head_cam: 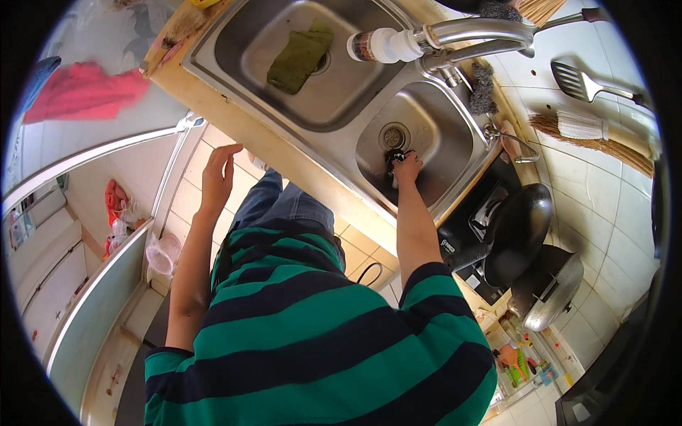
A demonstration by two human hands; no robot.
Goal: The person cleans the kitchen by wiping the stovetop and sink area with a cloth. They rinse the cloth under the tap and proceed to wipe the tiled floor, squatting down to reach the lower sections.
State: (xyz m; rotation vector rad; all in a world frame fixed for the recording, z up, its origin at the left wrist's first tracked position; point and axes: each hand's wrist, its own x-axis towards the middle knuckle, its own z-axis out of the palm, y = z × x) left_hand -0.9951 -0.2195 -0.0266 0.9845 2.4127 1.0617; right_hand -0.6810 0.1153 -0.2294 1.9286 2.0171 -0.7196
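Observation:
My right hand (407,166) reaches into the smaller steel sink basin (447,133), its fingers closed on a dark, bunched-up item with white parts (393,157), just below the drain strainer (394,136). What the item is cannot be told. My left hand (219,173) hangs in the air beside the counter edge, holding nothing, with its fingers slightly bent. A folded green cloth (301,58) lies in the larger basin, partly over its drain. Above the divider between the basins arches a steel faucet (479,32) with a white filter nozzle (381,45).
Right of the sink, a black wok (519,234) sits by the gas stove (479,213), near a lidded pot (551,298). A slotted turner (581,82) and a brush (581,128) hang on the tiled wall. Steel wool (483,88) lies behind the faucet.

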